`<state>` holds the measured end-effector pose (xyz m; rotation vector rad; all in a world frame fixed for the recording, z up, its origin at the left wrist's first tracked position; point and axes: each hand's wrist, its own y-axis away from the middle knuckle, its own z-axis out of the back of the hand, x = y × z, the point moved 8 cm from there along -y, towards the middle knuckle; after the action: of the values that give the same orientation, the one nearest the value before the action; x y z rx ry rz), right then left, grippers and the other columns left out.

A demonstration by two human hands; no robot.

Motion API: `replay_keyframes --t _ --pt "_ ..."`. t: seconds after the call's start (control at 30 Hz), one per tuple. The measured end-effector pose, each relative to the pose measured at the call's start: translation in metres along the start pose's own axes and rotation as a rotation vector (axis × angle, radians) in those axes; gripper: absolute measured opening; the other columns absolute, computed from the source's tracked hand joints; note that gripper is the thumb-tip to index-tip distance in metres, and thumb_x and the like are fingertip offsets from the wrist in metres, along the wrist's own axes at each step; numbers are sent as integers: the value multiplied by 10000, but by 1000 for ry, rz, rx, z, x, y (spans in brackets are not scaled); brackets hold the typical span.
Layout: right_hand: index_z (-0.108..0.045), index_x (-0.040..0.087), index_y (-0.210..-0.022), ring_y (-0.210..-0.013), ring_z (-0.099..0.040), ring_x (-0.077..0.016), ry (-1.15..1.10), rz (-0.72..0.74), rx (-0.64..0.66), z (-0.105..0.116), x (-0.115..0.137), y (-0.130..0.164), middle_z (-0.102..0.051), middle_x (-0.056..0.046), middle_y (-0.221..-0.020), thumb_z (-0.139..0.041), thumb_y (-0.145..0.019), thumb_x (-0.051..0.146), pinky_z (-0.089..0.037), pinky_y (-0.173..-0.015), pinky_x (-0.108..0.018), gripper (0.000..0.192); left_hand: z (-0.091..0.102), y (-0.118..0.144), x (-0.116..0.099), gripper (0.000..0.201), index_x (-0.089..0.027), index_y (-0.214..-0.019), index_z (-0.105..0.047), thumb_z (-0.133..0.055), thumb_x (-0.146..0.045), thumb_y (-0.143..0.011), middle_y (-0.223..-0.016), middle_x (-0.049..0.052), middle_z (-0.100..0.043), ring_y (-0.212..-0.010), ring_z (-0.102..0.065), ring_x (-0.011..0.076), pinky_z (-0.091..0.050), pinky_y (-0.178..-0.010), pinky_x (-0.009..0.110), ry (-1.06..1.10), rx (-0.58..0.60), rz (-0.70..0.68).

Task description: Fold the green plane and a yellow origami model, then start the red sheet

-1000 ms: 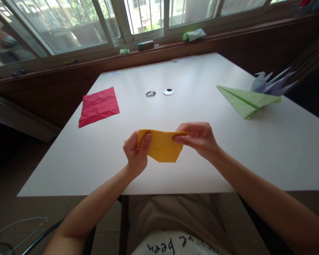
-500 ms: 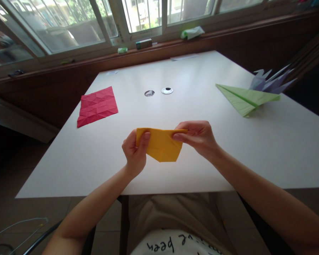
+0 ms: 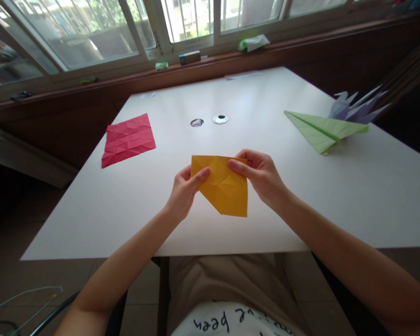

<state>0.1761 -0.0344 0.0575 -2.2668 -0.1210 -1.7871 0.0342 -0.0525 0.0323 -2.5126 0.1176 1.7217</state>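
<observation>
Overexposed window (image 3: 189,21); sheen on tabletop (image 3: 255,95); dim edges.

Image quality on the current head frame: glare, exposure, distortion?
Head view: middle window pane partly blown out; soft glare on the far part of the white table; floor at left in deep shadow; wide-angle stretch toward the edges; yellow paper fairly sharp, creases readable.

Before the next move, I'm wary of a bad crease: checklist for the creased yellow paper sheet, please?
Left hand gripping the creased yellow paper sheet: ok, thumb on front.
Right hand gripping its upper right: ok.
Lower left corner square: not ok, edge slants.
Creased red paper square apart from both hands: ok.
Folded green paper plane apart from both hands: ok.
Sheet's back smooth: cannot tell, hidden.
</observation>
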Motion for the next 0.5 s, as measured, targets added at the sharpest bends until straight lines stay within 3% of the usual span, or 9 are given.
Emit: replay_keyframes --t 0.3,0.5 --pt "-539 166 -582 -562 -487 -72 -74 -121 0 2 -9 -2 -538 38 -580 -698 -699 280 -342 -519 -202 228 1 -3 12 270 -156 -918 -667 -695 -338 -720 -963 76 -691 -907 -639 211 -479 -793 303 36 49 104" --pt "-549 169 -584 -590 -473 -75 -77 -128 -78 10 -11 -3 -520 41 -589 -713 -682 278 -355 -557 -208 219 -6 0 23 306 -152 -942 -674 -708 -341 -705 -993 96 -683 -943 -632 229 -490 -804 324 2 134 223"
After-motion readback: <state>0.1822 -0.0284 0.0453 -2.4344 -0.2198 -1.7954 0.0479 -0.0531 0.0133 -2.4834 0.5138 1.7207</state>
